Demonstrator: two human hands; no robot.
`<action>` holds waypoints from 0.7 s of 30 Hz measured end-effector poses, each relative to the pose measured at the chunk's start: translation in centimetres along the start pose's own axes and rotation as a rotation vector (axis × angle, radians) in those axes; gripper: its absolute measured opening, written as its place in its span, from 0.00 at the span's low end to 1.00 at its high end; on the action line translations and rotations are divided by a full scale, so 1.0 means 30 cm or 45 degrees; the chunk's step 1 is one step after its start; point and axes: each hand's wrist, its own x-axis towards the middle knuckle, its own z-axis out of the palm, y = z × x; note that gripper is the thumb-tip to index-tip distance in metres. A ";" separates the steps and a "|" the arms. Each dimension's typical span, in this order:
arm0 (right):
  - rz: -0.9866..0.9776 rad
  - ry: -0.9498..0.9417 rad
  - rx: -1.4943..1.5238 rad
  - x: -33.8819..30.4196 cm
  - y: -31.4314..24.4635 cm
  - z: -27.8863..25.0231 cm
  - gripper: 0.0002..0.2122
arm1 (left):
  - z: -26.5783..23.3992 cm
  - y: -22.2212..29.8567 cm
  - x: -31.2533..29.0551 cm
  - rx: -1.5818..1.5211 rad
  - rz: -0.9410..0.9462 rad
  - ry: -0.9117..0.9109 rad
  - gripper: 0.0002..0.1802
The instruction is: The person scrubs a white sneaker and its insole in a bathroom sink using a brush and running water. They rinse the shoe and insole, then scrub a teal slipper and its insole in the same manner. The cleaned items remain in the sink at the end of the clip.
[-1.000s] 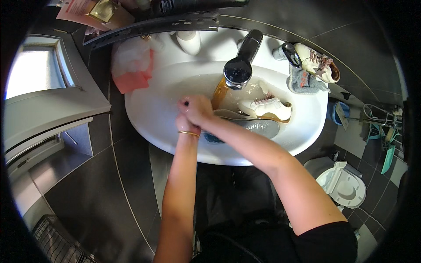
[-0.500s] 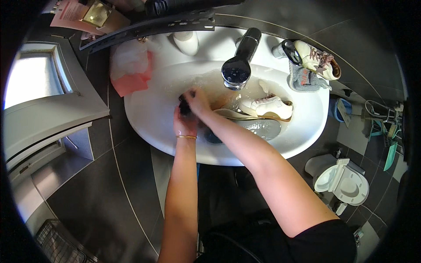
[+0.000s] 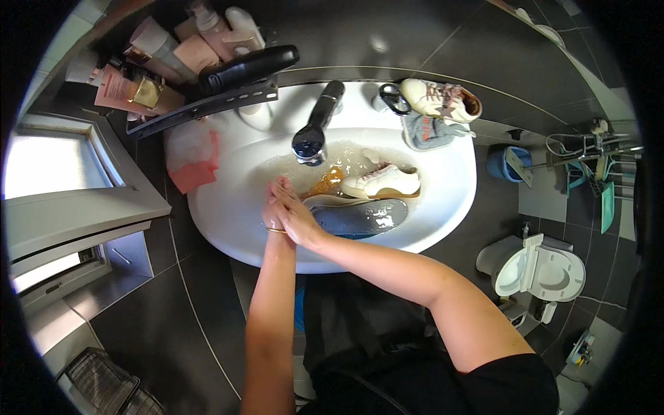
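Soaking white shoe [image 3: 380, 182], tan sole [image 3: 401, 194]

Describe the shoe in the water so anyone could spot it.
Find the white sink with the dark faucet. Right of the faucet lies a white shoe, toe pointing left. Unlike the second shoe on the back right corner, it's in water.

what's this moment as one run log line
left hand: against right hand; right hand: against left hand; between: can't tell; basin: white shoe, water; ledge: second shoe, grey cloth
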 end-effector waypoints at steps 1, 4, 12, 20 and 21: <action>-0.005 0.043 -0.146 -0.028 0.007 -0.016 0.15 | 0.130 -0.072 -0.001 0.141 0.024 0.234 0.23; 0.451 0.055 0.121 0.122 0.265 -0.165 0.16 | 0.405 -0.271 0.016 0.437 0.102 0.665 0.24; 0.889 -0.061 0.683 0.085 0.149 -0.401 0.21 | 0.539 -0.423 0.019 0.727 0.136 0.661 0.28; 0.281 0.106 0.813 -0.049 0.117 -0.528 0.16 | 0.438 -0.476 0.147 0.395 0.338 0.905 0.24; 0.383 0.047 0.831 -0.040 0.127 -0.566 0.13 | 0.433 -0.483 0.156 0.438 0.332 0.922 0.26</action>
